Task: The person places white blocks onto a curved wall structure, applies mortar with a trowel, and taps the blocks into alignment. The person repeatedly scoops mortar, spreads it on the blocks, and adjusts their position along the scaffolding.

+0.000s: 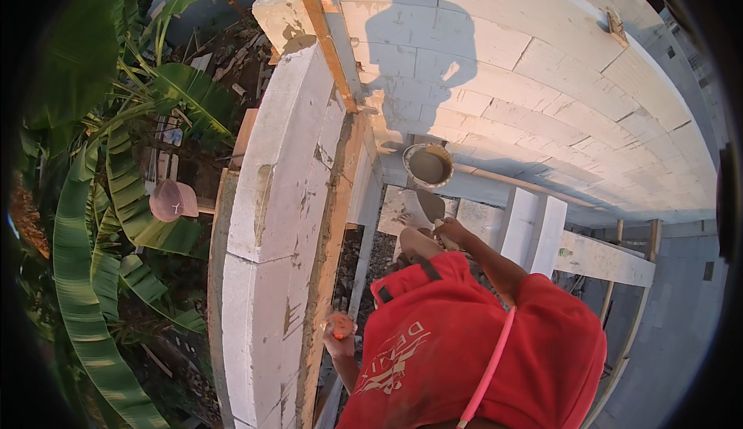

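Observation:
My right hand (453, 232) is closed round the handle of a trowel (431, 206). Its pointed grey blade reaches toward a round bucket (417, 150) of grey mortar, just below the rim in the picture. My left hand (339, 344) is lower down, beside the block wall (267, 220). Its fingers are wrapped round a rounded orange object (340, 325), whose kind I cannot make out. Under my right arm, a bent bare leg shows above a pale board (396, 208).
A tall block wall (503, 65) bearing a person's shadow rises ahead. A wooden post (321, 34) stands at the corner. White blocks (534, 228) stand to the right, near bamboo poles (619, 367). Beyond the left wall are banana leaves (85, 290) and a pink cap (172, 200).

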The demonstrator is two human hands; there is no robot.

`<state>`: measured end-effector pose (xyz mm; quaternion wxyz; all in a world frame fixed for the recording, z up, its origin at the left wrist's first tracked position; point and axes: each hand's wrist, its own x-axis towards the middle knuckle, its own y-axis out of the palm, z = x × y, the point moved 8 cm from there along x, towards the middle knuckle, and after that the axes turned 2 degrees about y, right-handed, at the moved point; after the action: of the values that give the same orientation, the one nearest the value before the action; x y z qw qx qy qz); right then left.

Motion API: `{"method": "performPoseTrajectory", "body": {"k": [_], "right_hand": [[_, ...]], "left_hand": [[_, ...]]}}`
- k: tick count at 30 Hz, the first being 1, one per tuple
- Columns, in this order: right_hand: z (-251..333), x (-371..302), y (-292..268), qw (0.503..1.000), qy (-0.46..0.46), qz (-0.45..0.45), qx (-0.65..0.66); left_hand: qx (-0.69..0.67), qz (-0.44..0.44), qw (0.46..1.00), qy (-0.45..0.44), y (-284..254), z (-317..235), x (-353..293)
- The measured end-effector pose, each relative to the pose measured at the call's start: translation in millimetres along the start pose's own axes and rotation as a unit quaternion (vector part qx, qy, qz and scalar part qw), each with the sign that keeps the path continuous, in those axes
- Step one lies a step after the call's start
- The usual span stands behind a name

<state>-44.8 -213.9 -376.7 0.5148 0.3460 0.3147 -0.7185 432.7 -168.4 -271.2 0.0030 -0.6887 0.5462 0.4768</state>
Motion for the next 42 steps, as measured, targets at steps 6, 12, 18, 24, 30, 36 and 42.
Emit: {"method": "performPoseTrajectory", "body": {"k": [6,12,18,24,30,36,42], "right_hand": [[-207.0,11.0,-136.2,0.934,0.168,-0.284,0.136],[-200.3,33.9,-141.8,0.947,0.148,-0.237,0.156],[-142.6,103.9,-126.0,0.965,0.170,-0.163,0.115],[-100.0,204.3,-136.6,0.973,0.127,-0.184,-0.053],[-95.5,352.7,-152.9,0.955,0.191,-0.197,-0.112],[-107.9,518.2,-134.0,0.977,0.016,-0.134,-0.166],[-171.1,546.9,-120.1,0.967,0.088,-0.149,0.189]], "left_hand": [[0.049,0.010,0.998,-0.032,20.0,-3.6,24.9],[0.086,0.022,0.996,-0.017,53.6,-3.5,49.8],[0.122,0.029,0.991,-0.042,72.8,14.7,61.8],[0.179,-0.068,0.975,-0.115,74.7,59.5,78.2],[0.311,-0.105,0.922,-0.207,39.9,186.4,215.3],[0.550,-0.075,0.823,-0.121,-46.3,367.7,469.3],[0.713,-0.040,0.697,0.059,-69.8,479.3,618.1]]}}
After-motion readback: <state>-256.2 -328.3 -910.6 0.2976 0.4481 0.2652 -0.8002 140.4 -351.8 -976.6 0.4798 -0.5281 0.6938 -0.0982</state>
